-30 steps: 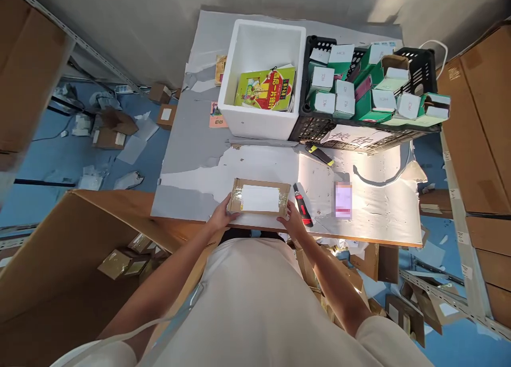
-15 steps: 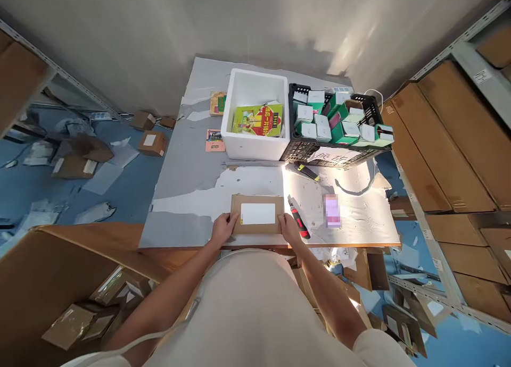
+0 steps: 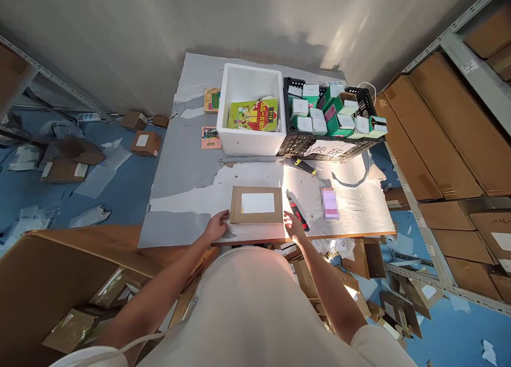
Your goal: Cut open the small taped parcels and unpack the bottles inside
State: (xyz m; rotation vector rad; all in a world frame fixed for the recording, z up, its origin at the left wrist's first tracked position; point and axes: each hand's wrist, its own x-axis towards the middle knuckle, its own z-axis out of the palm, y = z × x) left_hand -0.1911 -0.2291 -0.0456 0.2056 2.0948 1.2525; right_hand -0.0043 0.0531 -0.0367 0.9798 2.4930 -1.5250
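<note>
A flat brown cardboard box (image 3: 237,217) with a white label (image 3: 257,202) on top lies near the table's front edge. My left hand (image 3: 216,226) rests just off its left side, fingers stretched out and holding nothing. On the other side, my right hand (image 3: 294,227) is open too, a little away from the box's lower right corner. Right beside those fingers lies a red and black utility knife (image 3: 297,211), which they do not grip. A second cutter, black and yellow (image 3: 304,167), lies farther back.
A white foam bin (image 3: 252,143) with a green and red packet and a black crate (image 3: 297,142) of green-white boxes stand at the back. Booklets (image 3: 211,137) lie left of the bin. A large open carton (image 3: 48,282) is at lower left; shelves of cartons (image 3: 443,138) rise at right.
Both hands have let go of the cardboard box and drawn apart from its sides. The box lies on the table. The whole view has shifted slightly.
</note>
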